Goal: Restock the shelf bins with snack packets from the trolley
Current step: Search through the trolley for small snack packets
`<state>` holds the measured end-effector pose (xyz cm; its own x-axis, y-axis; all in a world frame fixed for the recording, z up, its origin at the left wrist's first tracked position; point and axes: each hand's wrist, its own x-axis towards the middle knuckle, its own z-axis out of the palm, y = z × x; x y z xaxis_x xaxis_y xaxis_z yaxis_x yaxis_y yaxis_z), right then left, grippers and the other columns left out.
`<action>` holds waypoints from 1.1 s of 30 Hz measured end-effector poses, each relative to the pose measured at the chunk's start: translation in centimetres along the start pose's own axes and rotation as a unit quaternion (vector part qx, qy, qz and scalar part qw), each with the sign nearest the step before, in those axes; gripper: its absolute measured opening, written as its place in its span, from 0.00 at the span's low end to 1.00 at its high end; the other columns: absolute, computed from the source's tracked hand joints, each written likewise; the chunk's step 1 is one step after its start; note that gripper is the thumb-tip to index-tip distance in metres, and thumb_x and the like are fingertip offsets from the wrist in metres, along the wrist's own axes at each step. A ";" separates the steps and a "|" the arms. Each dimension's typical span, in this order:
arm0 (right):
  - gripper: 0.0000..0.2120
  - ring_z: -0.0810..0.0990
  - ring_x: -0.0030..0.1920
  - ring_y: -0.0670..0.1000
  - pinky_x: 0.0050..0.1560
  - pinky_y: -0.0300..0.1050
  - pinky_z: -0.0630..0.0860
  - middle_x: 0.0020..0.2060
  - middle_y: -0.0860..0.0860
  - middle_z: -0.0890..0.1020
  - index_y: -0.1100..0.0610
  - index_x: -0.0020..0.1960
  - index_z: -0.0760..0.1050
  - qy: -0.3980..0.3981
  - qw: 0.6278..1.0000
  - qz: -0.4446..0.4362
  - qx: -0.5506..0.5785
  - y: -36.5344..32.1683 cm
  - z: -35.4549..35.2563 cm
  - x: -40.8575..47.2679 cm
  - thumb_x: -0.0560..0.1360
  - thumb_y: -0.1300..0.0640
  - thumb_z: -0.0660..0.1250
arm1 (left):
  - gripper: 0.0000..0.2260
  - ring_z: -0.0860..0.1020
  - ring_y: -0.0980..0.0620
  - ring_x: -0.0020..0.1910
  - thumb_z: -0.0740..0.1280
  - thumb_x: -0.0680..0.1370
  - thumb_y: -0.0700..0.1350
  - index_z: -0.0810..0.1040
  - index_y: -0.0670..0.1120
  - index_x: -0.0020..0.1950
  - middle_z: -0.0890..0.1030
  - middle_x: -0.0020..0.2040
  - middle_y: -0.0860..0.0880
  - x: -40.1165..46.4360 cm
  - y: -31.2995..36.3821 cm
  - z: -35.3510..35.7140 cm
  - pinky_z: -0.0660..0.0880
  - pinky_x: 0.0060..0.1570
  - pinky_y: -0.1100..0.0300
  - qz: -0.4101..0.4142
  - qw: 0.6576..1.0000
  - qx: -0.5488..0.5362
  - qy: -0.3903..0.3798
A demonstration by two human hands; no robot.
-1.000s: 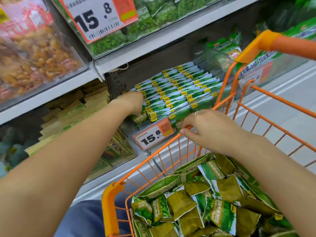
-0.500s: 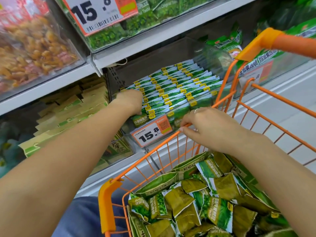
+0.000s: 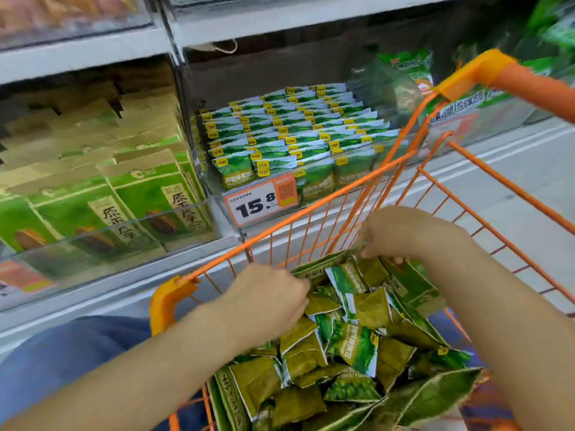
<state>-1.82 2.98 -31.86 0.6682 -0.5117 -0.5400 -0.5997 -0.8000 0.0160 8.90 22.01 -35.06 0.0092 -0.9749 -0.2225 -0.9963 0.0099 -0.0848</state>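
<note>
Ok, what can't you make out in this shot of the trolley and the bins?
Head view only:
- Left hand fingers: curled under its back, so any grip on packets is unclear.
- Right hand fingertips: hidden behind the hand.
- Price tag small print: too small.
- Top shelf goods: blurred, cut off by the top edge.
- Trolley depth: covered by packets.

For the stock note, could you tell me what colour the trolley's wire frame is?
Orange, with a lighter yellow-orange corner piece; the trolley frame shows best in the head view.
</note>
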 end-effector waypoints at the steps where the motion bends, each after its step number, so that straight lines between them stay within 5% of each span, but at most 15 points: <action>1: 0.10 0.80 0.32 0.52 0.42 0.48 0.81 0.31 0.52 0.77 0.59 0.50 0.75 0.002 0.999 0.020 0.030 0.5 0.3 0.4 0.76 0.52 0.67 | 0.14 0.80 0.44 0.46 0.53 0.83 0.51 0.75 0.47 0.56 0.81 0.47 0.47 0.3 -0.1 0.3 0.72 0.37 0.56 0.005 1.000 0.007 -0.027; 4: 0.15 0.84 0.33 0.55 0.38 0.50 0.83 0.39 0.59 0.83 0.64 0.57 0.74 -0.045 0.993 0.040 0.104 0.6 1.2 1.2 0.76 0.55 0.67 | 0.13 0.80 0.43 0.47 0.54 0.83 0.50 0.75 0.45 0.56 0.80 0.48 0.45 0.7 -0.8 0.5 0.68 0.33 0.56 -0.001 0.998 0.023 -0.063; 6: 0.12 0.85 0.35 0.56 0.40 0.50 0.83 0.43 0.60 0.80 0.64 0.51 0.73 -0.085 0.993 0.034 0.075 -0.5 2.2 1.4 0.77 0.54 0.67 | 0.12 0.79 0.43 0.48 0.54 0.84 0.49 0.74 0.45 0.56 0.80 0.49 0.45 0.7 -1.2 0.3 0.67 0.33 0.56 -0.011 0.996 0.035 -0.080; 9: 0.11 0.84 0.35 0.55 0.40 0.49 0.81 0.32 0.55 0.76 0.60 0.40 0.68 -0.088 0.996 0.014 0.016 -2.1 3.0 1.6 0.78 0.57 0.64 | 0.11 0.79 0.42 0.49 0.55 0.83 0.47 0.75 0.44 0.55 0.80 0.50 0.44 0.7 -1.6 0.3 0.68 0.37 0.55 -0.021 0.996 0.021 -0.082; 13: 0.05 0.83 0.30 0.52 0.32 0.43 0.80 0.26 0.56 0.81 0.64 0.51 0.72 -0.085 0.985 -0.006 0.147 -1.6 1.9 1.5 0.76 0.63 0.62 | 0.13 0.78 0.43 0.44 0.55 0.83 0.51 0.71 0.44 0.59 0.78 0.46 0.45 0.6 -1.5 -0.1 0.67 0.33 0.56 -0.036 0.997 -0.064 -0.017; 17: 0.10 0.82 0.30 0.52 0.31 0.39 0.78 0.33 0.59 0.83 0.60 0.59 0.71 -0.121 0.891 -0.095 0.427 -1.9 -0.8 -0.6 0.78 0.64 0.63 | 0.29 0.76 0.46 0.39 0.54 0.75 0.70 0.71 0.49 0.62 0.73 0.34 0.51 0.2 -0.5 -1.2 0.63 0.31 0.57 -0.071 0.987 -0.125 0.076; 21: 0.07 0.82 0.27 0.49 0.28 0.37 0.78 0.32 0.59 0.83 0.58 0.50 0.78 -0.166 0.797 -0.169 0.556 -2.9 -2.6 -3.0 0.74 0.57 0.65 | 0.19 0.76 0.50 0.34 0.57 0.76 0.66 0.71 0.51 0.43 0.66 0.26 0.53 0.0 -0.1 -2.0 0.62 0.29 0.57 -0.087 0.962 -0.190 0.175; 23: 0.13 0.75 0.20 0.47 0.21 0.35 0.72 0.23 0.55 0.78 0.57 0.46 0.81 -0.131 0.766 -0.207 0.595 -2.4 -3.0 -3.4 0.69 0.48 0.68 | 0.18 0.76 0.55 0.28 0.64 0.77 0.58 0.71 0.47 0.34 0.73 0.23 0.51 -0.1 -0.4 -2.4 0.67 0.28 0.58 -0.120 0.902 -0.382 0.162; 26: 0.25 0.57 0.19 0.43 0.20 0.35 0.54 0.19 0.45 0.63 0.58 0.48 0.79 -0.036 0.744 -0.249 0.619 -1.4 -3.0 -2.9 0.63 0.38 0.74 | 0.14 0.80 0.52 0.28 0.71 0.74 0.49 0.75 0.40 0.36 0.80 0.29 0.42 0.2 -0.9 -3.1 0.77 0.30 0.58 -0.113 0.710 -0.688 0.101; 27: 0.29 0.56 0.20 0.43 0.21 0.35 0.54 0.20 0.44 0.62 0.57 0.48 0.78 -0.001 0.749 -0.246 0.615 -1.3 -3.1 -2.8 0.60 0.35 0.76 | 0.15 0.81 0.51 0.28 0.71 0.71 0.49 0.75 0.36 0.39 0.79 0.32 0.36 0.1 -1.0 -3.3 0.78 0.29 0.59 -0.109 0.675 -0.723 0.096; 30: 0.16 0.70 0.27 0.43 0.27 0.34 0.69 0.27 0.44 0.73 0.50 0.42 0.78 0.045 0.774 -0.258 0.577 -1.3 -2.8 -2.7 0.63 0.41 0.76 | 0.20 0.83 0.51 0.30 0.70 0.72 0.48 0.75 0.29 0.48 0.74 0.35 0.33 0.0 -0.8 -4.0 0.80 0.32 0.61 -0.120 0.628 -0.760 0.117; 32: 0.08 0.77 0.38 0.43 0.38 0.40 0.78 0.35 0.44 0.78 0.49 0.40 0.78 0.033 0.774 -0.284 0.565 -1.4 -2.6 -2.7 0.67 0.50 0.76 | 0.17 0.83 0.49 0.33 0.71 0.75 0.45 0.77 0.32 0.35 0.72 0.28 0.42 0.2 -1.0 -4.2 0.81 0.37 0.59 -0.145 0.631 -0.745 0.162; 33: 0.08 0.79 0.40 0.44 0.40 0.41 0.79 0.37 0.45 0.79 0.49 0.39 0.78 0.038 0.771 -0.291 0.566 -1.6 -2.4 -2.7 0.67 0.53 0.77 | 0.16 0.81 0.52 0.33 0.70 0.76 0.42 0.79 0.41 0.28 0.72 0.25 0.51 0.1 -1.1 -4.5 0.80 0.37 0.62 -0.154 0.648 -0.723 0.184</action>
<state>-1.59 4.83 -28.39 0.9668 -0.2219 -0.1271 -0.1602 -0.1380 -0.9774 9.60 20.92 -30.60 0.4699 -0.8712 -0.1419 0.0069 -0.1572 0.9875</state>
